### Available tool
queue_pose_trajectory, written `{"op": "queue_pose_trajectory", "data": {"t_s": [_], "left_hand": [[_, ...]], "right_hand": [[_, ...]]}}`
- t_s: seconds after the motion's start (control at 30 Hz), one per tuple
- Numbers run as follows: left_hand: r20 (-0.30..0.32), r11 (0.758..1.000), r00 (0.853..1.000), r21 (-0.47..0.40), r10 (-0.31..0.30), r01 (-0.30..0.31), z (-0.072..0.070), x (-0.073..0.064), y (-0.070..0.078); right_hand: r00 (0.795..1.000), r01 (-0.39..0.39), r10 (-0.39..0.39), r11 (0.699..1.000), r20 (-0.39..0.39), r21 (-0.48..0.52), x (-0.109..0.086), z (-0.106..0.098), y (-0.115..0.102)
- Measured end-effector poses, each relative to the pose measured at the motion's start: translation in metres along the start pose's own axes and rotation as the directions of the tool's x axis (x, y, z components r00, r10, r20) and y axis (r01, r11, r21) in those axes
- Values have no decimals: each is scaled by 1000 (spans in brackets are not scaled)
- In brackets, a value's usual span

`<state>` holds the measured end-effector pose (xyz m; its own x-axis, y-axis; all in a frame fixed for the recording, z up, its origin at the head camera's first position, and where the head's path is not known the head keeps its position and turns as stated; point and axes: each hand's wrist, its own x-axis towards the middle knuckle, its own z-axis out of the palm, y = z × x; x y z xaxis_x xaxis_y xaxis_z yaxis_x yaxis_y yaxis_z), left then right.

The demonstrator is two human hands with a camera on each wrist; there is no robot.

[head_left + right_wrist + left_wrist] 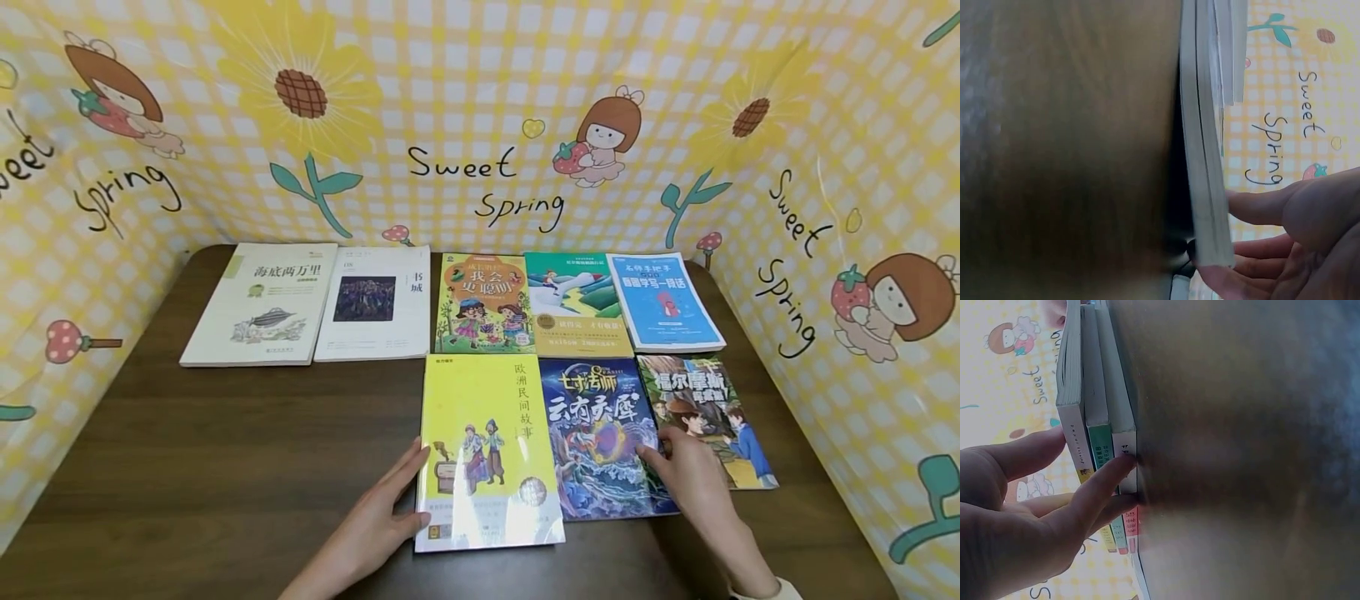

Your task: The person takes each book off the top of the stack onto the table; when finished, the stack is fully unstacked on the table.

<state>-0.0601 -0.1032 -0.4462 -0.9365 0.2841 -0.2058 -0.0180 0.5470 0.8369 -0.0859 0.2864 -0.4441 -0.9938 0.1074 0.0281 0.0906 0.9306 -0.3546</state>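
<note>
A: Nearest is the right hand (693, 483), its white cuff (783, 591) at the bottom. What room is around it?

B: A strip of brown table (172, 483) in front, and another right of the detective book (738, 421). The broad stretch lies left of the left hand (372, 523).

A: And beyond?

B: A row of five books (483, 304) along the far side, backed by the checked cloth (450, 100).

A: How does the yellow book (487, 442) look?

B: Glossy, white at its near end, two figures mid-cover, glare across it. It lies front and centre, just before the row. From the left wrist it tops a pile, over a green-spined book (1101, 449) and a white-and-pink one (1124, 439).

A: The blue book (600, 475)?

B: Just right of the yellow one, waves and a purple ring on its cover.

A: Fingers?

B: Left: spread wide, thumb at the top of the pile's spine side, fingertips low against it. Right: thumb on the blue cover, fingers bent round the edge, holding it. How far they reach underneath, I can't tell.
</note>
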Motion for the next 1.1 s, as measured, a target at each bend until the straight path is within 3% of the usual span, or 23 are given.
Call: {"op": "queue_pose_trajectory", "data": {"t_s": [0.4, 0.53, 0.6, 0.67, 0.73, 0.8, 0.93, 1.1], "left_hand": [[15, 1000, 1000, 4, -8, 8, 1, 2, 1], [16, 1000, 1000, -7, -19, 19, 0, 2, 2], [11, 1000, 1000, -10, -23, 23, 0, 2, 2], [3, 1000, 1000, -13, -28, 28, 1, 2, 2], [-4, 999, 999, -14, -33, 33, 1, 1, 1], [-8, 999, 999, -20, -35, 35, 1, 1, 1], [-7, 998, 1000, -51, -22, 22, 1, -1, 0], [9, 996, 1000, -89, -2, 3, 1, -2, -1]], "right_hand": [[990, 65, -75, 994, -118, -88, -6, 1, -7], [942, 191, -216, 975, -257, -116, -9, 5, -16], [924, 267, -278, 961, -262, -78, -9, 9, -25], [933, 317, -307, 948, -189, 26, -11, 13, -36], [949, 315, -308, 938, -71, 141, -13, 18, -46], [952, 285, -303, 928, 39, 239, -16, 24, -55], [930, 245, -322, 903, 178, 352, -20, 33, -67], [905, 223, -333, 901, 264, 371, -24, 40, -78]]}}
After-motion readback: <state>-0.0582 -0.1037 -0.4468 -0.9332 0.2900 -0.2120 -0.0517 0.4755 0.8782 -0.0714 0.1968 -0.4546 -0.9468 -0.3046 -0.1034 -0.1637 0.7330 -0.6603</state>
